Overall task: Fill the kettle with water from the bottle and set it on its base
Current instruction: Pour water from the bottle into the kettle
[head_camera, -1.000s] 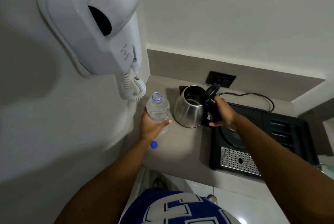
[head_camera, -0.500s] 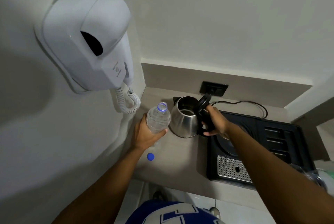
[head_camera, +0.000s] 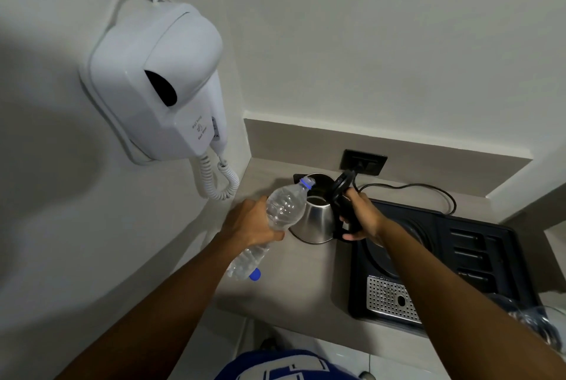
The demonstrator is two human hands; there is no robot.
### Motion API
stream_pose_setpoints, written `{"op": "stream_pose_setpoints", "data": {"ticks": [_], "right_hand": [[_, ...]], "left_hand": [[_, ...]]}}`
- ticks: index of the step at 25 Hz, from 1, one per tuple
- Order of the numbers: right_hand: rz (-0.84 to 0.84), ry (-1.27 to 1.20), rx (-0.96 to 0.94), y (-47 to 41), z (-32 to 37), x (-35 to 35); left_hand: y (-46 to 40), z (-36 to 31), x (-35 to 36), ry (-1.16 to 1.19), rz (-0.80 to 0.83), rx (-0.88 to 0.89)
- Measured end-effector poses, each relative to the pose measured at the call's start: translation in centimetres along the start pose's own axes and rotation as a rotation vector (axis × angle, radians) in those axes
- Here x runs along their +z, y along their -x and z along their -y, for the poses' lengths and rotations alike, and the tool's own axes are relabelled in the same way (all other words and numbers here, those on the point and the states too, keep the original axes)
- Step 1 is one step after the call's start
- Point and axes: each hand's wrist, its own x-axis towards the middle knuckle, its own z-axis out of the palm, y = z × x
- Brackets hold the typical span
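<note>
A steel kettle point(head_camera: 315, 220) with its black lid flipped up stands on the grey counter point(head_camera: 300, 281), left of the black tray. My right hand point(head_camera: 360, 215) grips its black handle. My left hand point(head_camera: 251, 223) holds a clear plastic water bottle point(head_camera: 283, 208), uncapped and tilted so its blue-ringed mouth sits over the kettle's open top. The bottle's blue cap point(head_camera: 254, 274) lies on the counter below my left wrist. The round kettle base point(head_camera: 386, 251) sits in the tray, partly hidden by my right forearm.
The black tray point(head_camera: 477, 260) with a perforated metal drip plate point(head_camera: 389, 300) fills the counter's right side. A cable point(head_camera: 428, 188) runs from a black wall socket point(head_camera: 364, 162). A white wall-mounted hair dryer point(head_camera: 159, 85) with a coiled cord hangs at left.
My left hand has tipped the bottle from upright to slanted, bringing its mouth over the kettle opening. My right hand stays on the kettle handle. The camera view has shifted lower.
</note>
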Motion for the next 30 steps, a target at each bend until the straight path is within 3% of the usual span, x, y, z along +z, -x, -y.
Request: {"op": "stream_pose_setpoints", "data": {"ticks": [10, 30], "right_hand": [[0.007, 0.009, 0.006, 0.0, 0.1, -0.1], [-0.032, 0.023, 0.017, -0.3, -0.2, 0.0]], "left_hand": [[-0.7, -1.8, -1.9, -0.237, 0.228, -0.023], [-0.9, -2.1, -2.7, -0.277, 0.263, -0.012]]}}
